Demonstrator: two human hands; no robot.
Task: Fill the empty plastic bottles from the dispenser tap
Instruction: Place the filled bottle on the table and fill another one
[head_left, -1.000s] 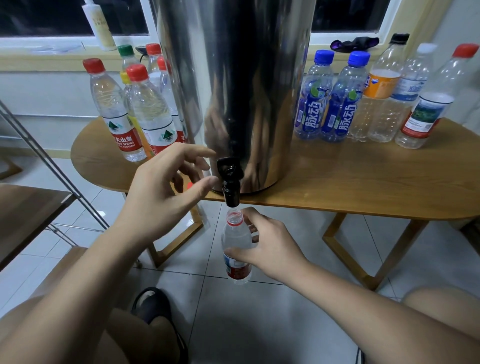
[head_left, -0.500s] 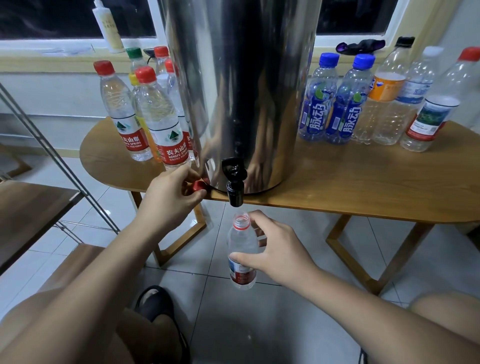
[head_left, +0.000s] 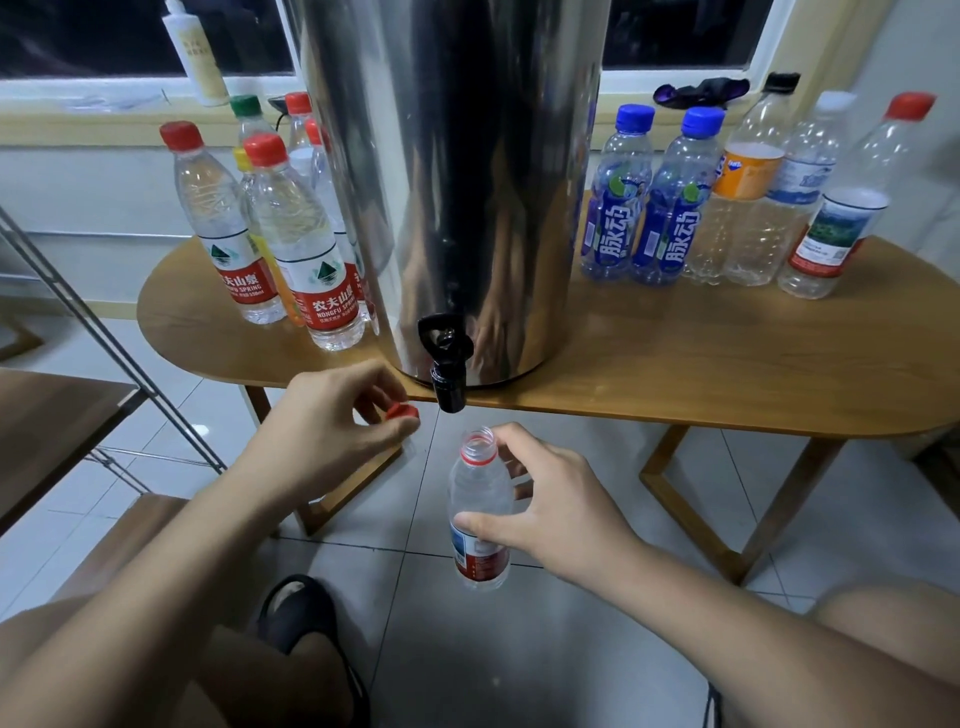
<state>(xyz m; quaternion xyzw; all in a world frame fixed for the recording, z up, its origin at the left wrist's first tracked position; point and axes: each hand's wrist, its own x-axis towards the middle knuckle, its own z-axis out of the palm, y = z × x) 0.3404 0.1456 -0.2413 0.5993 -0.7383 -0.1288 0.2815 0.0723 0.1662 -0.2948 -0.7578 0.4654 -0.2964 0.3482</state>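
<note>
A tall steel dispenser (head_left: 452, 182) stands on the wooden table (head_left: 675, 364), its black tap (head_left: 447, 364) hanging over the front edge. My right hand (head_left: 550, 509) grips an uncapped clear bottle (head_left: 478, 514) with a red label, held upright below the tap and slightly to its right, the mouth a short way under the spout. My left hand (head_left: 332, 415) pinches the red cap (head_left: 401, 411) just left of the tap, at the table's edge. No water runs from the tap.
Several capped bottles with red labels (head_left: 317, 260) stand left of the dispenser. Two blue-labelled bottles (head_left: 644, 208) and other clear bottles (head_left: 831, 208) stand to its right. A metal rack (head_left: 104, 332) and a wooden shelf (head_left: 47, 431) are at my left. Tiled floor lies below.
My left hand came down from beside the tap handle to the table edge and picked up the red cap. The bottle dropped slightly below the spout.
</note>
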